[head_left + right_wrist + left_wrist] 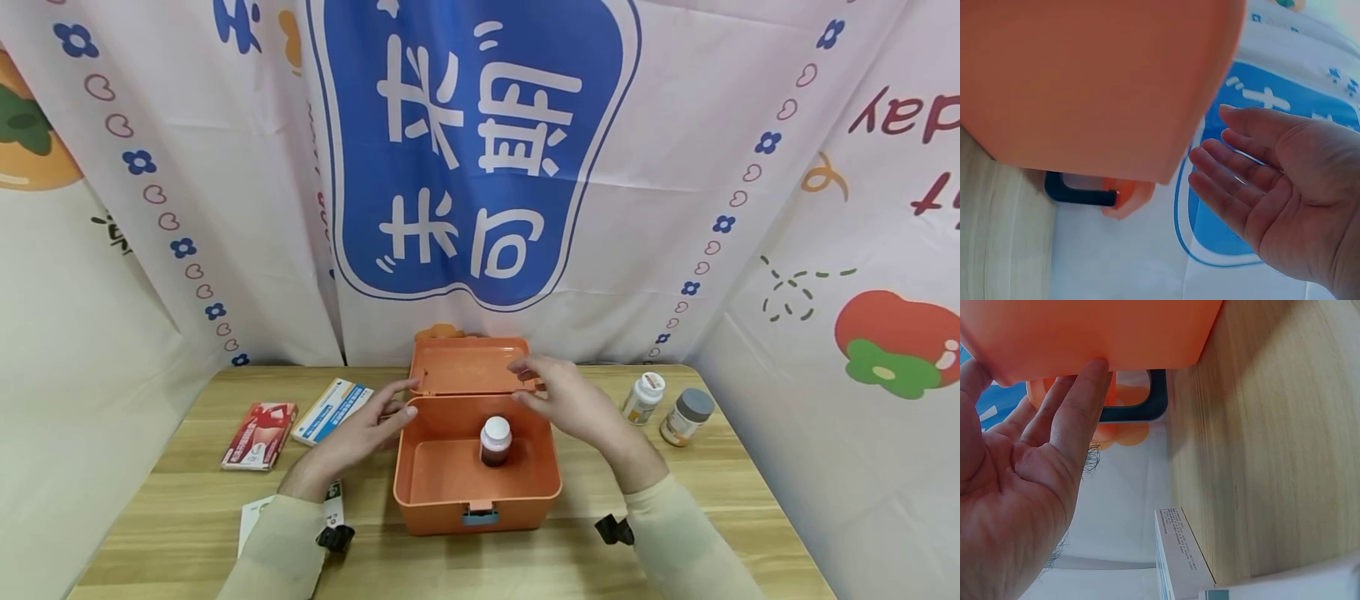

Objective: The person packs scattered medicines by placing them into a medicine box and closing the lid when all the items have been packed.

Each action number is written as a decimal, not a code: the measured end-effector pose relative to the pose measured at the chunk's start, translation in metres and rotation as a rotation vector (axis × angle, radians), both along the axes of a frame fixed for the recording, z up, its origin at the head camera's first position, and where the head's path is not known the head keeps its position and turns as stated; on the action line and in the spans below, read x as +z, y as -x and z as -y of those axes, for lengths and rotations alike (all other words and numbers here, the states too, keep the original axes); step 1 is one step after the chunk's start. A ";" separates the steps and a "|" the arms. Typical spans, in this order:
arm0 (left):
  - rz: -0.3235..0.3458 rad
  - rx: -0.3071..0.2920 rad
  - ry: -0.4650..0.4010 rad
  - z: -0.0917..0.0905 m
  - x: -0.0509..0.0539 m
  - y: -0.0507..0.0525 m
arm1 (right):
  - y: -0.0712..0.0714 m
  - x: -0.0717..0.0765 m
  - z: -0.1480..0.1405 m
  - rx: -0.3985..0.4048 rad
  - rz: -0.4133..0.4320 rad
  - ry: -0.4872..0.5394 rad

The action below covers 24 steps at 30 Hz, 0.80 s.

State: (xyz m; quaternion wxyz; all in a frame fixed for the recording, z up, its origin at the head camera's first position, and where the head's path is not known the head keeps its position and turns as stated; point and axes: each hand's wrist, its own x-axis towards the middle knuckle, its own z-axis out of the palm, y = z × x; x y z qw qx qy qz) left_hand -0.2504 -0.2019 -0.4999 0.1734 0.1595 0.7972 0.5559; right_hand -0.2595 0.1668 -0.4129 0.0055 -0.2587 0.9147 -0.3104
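An orange plastic box (435,521) stands on the table with its lid (468,367) swung back. Inside it is a small dark bottle (496,450) with a white cap, upright. My left hand (363,433) is at the box's back left corner, and a fingertip touches the outer wall in the left wrist view. Near the right edge of the lid, my right hand (570,400) has relaxed, slightly bent fingers and holds nothing; the right wrist view shows it beside the box (1097,81). A dark handle (1159,400) hangs behind the box.
On the left lie a red carton (258,437) and a blue-and-white carton (330,412). White packages (255,517) are partly hidden under my left forearm. A white-capped bottle (643,400) and a grey-capped bottle (686,418) stand right. Printed cloth (480,325) hangs behind the table.
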 end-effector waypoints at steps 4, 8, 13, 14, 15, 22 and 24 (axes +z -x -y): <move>-0.008 -0.005 0.004 0.000 -0.001 0.001 | 0.003 0.002 -0.010 -0.032 0.010 0.069; -0.004 -0.005 -0.003 0.000 -0.001 0.001 | 0.004 0.004 -0.019 -0.061 -0.001 0.121; -0.005 -0.007 -0.003 -0.001 0.000 0.001 | 0.006 0.002 -0.027 -0.104 -0.016 0.169; -0.007 -0.006 -0.001 -0.001 0.000 0.001 | 0.006 0.001 -0.029 -0.116 -0.021 0.173; -0.009 -0.009 0.001 -0.001 0.000 0.001 | 0.006 0.000 -0.031 -0.124 -0.029 0.176; -0.011 -0.005 0.004 0.001 -0.002 0.001 | 0.007 -0.004 -0.041 -0.185 -0.030 0.222; -0.010 -0.003 0.005 0.001 -0.002 0.001 | 0.007 -0.006 -0.044 -0.195 -0.028 0.238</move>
